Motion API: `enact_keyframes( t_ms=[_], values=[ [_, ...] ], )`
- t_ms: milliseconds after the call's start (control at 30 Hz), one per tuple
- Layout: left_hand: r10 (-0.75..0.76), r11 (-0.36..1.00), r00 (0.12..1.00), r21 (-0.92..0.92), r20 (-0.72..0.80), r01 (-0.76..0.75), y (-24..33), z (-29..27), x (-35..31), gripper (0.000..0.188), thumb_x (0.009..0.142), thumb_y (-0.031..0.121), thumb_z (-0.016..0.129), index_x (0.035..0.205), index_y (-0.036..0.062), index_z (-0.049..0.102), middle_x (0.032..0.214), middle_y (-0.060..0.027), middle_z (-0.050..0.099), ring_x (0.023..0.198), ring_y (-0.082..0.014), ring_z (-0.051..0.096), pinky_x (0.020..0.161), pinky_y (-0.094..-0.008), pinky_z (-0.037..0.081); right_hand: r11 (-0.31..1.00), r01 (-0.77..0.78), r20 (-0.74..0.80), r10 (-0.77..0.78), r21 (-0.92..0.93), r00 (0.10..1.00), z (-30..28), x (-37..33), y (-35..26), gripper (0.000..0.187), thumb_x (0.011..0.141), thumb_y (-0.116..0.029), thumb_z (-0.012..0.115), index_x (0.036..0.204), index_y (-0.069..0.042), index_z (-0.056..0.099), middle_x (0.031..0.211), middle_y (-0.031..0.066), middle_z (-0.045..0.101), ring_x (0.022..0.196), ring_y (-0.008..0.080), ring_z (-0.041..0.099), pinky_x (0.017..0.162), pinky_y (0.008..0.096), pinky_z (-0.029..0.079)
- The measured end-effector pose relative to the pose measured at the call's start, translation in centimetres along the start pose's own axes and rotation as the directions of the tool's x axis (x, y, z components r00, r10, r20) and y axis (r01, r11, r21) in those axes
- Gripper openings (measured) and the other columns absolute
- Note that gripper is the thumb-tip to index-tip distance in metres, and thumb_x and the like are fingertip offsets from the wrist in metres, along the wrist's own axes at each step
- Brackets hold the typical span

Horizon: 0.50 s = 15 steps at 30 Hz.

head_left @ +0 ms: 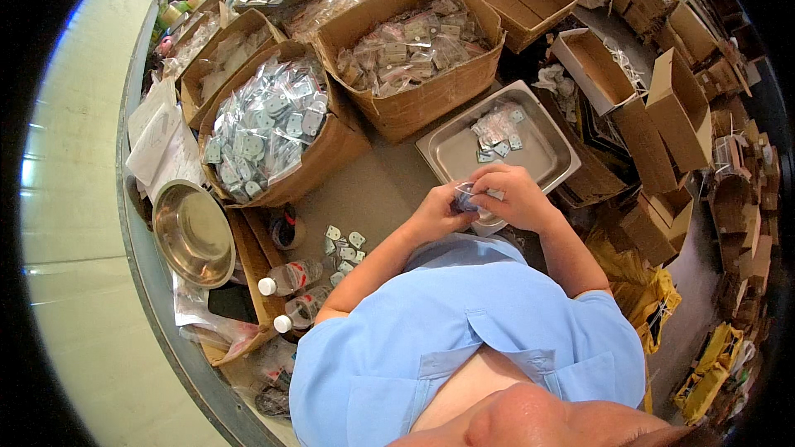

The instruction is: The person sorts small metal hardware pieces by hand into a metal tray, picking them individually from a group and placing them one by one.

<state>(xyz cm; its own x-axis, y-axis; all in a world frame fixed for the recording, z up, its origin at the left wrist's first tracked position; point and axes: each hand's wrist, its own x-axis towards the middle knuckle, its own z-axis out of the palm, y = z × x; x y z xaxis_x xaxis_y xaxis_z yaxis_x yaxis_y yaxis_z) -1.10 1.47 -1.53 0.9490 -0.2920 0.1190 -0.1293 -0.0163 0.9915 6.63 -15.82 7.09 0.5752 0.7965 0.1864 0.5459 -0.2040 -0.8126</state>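
Close in front of my body, over the near edge of a metal tray (431, 145), both hands meet at a small clear plastic bag (465, 197). My left hand (437, 213) is closed on the bag's left side. From the right, my right hand (515, 196) pinches it with bent fingers. What the bag contains is hard to make out. Farther back in the tray lie small packed bags (497, 122) and several loose metal plates (501, 149) with holes. More loose plates (344, 248) are scattered on the table left of my left forearm.
A carton of bagged silvery plates (265, 128) stands at the left, with another carton of bagged parts (414, 41) behind. Near my left arm are two plastic bottles (294, 277), a tape roll (288, 230) and a steel bowl (195, 231). Open cardboard boxes (679, 107) crowd the right.
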Motion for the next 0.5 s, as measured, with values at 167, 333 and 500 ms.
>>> enact_keyframes(
  t_ms=[167,333,500],
  values=[
    [0.04,0.99,0.967,-0.121,-0.253,-0.072,1.3,0.3,0.1,0.023,0.082,0.004,0.063,0.105,0.0008,0.059,0.086,-0.0045,0.063,0.077,-0.0103,0.058,0.068,-0.0263,0.048,0.999,0.023,-0.102,-0.028,-0.049,0.994,0.3,-0.3,-0.1,0.01,0.069,-0.009,0.072,0.073,-0.004,0.064,0.08,0.0096,0.064,0.077,0.0262,0.062,0.068,0.0346,0.049],
    [0.154,0.988,0.916,0.049,-0.371,-0.146,1.6,-0.4,-0.1,0.009,0.082,0.004,0.063,0.09,-0.0004,0.063,0.084,-0.0085,0.064,0.073,-0.0159,0.06,0.065,-0.0281,0.048,0.999,0.044,-0.146,-0.045,-0.01,0.988,1.0,-0.5,0.6,0.011,0.067,-0.003,0.072,0.074,-0.002,0.064,0.079,0.0093,0.064,0.072,0.023,0.062,0.065,0.0304,0.049],
    [0.308,0.91,0.885,0.38,-0.349,-0.166,2.8,0.2,-0.2,0.006,0.079,0.004,0.064,0.079,0.0001,0.06,0.074,-0.0126,0.059,0.068,-0.0266,0.058,0.06,-0.033,0.046,0.978,-0.119,-0.056,0.13,0.172,0.99,2.1,-0.6,1.7,0.017,0.07,-0.001,0.069,0.083,-0.001,0.059,0.078,0.0101,0.06,0.07,0.0201,0.058,0.065,0.0295,0.047]
  ],
)
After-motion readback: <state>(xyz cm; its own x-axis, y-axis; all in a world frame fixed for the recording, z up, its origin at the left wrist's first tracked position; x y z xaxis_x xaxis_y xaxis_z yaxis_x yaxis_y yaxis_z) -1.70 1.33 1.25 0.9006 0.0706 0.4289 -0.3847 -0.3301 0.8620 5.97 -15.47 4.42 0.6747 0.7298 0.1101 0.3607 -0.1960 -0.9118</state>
